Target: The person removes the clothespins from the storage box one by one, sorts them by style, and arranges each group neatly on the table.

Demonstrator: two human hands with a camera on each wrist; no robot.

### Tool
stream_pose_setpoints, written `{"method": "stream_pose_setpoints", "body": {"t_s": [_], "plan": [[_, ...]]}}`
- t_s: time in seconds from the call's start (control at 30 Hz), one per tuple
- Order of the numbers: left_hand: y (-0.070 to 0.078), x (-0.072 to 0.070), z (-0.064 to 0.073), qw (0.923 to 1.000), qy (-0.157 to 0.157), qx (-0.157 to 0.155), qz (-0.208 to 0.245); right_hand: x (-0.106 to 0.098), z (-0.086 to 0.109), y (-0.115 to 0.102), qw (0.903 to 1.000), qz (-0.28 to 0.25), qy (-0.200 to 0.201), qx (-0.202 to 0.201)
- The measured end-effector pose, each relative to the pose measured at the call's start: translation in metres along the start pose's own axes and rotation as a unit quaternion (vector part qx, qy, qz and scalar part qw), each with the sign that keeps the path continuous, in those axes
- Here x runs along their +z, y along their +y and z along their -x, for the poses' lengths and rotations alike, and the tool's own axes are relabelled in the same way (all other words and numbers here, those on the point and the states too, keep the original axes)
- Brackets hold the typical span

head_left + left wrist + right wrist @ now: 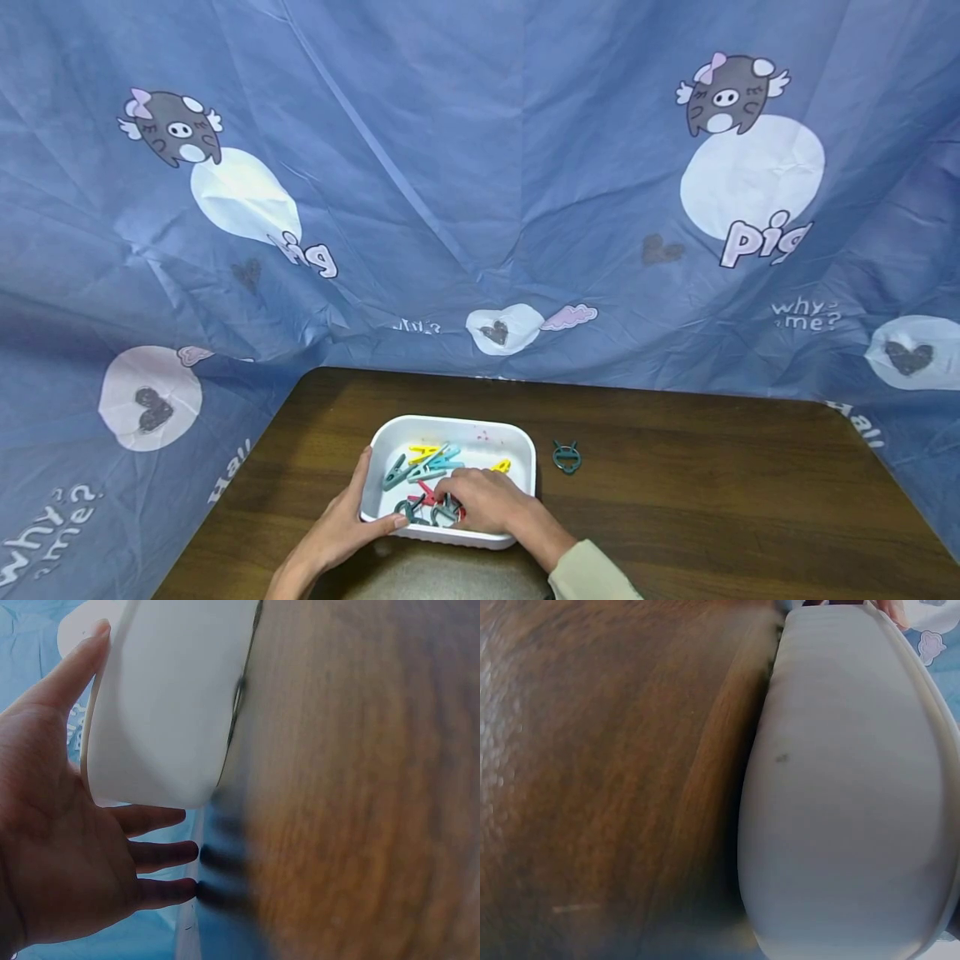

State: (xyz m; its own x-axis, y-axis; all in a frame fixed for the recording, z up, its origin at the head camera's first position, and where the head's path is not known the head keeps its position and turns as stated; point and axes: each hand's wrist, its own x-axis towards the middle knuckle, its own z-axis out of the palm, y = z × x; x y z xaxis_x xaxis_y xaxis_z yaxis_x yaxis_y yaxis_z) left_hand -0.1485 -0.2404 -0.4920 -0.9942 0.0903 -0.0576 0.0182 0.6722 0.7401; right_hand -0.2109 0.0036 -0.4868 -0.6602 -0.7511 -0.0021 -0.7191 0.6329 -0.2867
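A white plastic tub (450, 422) holds several clothes pegs in yellow, light blue, grey-green, red and dark green. My left hand (341, 521) spans the tub's near left corner, with the thumb on the near rim and the index finger along the left side. In the left wrist view the other fingers of that hand (67, 832) stretch out straight. Inside the tub, my right hand (487, 498) reaches down at the near side, over a red peg (426, 493) and beside a round dark green clip (446, 512). Its fingertips are partly hidden, so a grip cannot be made out.
One dark green clip (566, 457) lies on the brown wooden table (712, 500), right of the tub. A yellow peg (501, 466) rests at the tub's right side. Blue printed cloth (465, 167) hangs behind the table and at its sides.
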Motion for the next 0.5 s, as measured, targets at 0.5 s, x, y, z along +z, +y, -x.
{"method": "stream_pose_setpoints", "body": {"t_s": [0.5], "plan": [[0.0008,-0.0004,0.0003,1.0,-0.002,-0.001,0.004,-0.0039,0.0021,0.0003,0.9997,0.017,0.015,0.003]]}}
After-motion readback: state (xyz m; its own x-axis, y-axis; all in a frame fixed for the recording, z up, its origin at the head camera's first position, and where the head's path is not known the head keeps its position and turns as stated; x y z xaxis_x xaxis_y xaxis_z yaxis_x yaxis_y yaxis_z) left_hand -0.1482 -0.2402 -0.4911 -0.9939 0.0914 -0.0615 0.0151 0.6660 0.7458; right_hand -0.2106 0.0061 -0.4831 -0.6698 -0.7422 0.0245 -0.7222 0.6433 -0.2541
